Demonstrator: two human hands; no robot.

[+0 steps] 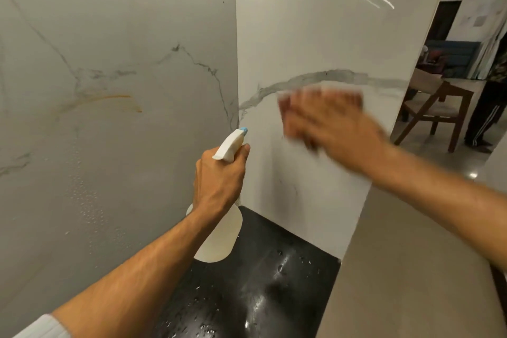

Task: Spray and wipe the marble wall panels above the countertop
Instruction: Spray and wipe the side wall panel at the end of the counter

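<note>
Both hands are busy. My left hand (219, 175) clenches round the spray bottle (219, 239), nozzle aimed into the corner, ready for another burst. My right hand (329, 121) lies flat-fingered against the right wall panel (315, 35) above the black countertop (260, 282), pressing to wipe; blur hides any cloth beneath. Droplets (85, 200) and an orange streak (120, 99) on the left wall panel (109, 35) look unwiped, I judge.

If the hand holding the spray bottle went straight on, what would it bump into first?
Probably the marble wall panel just ahead, with the spray bottle in the left hand touching it first.
</note>
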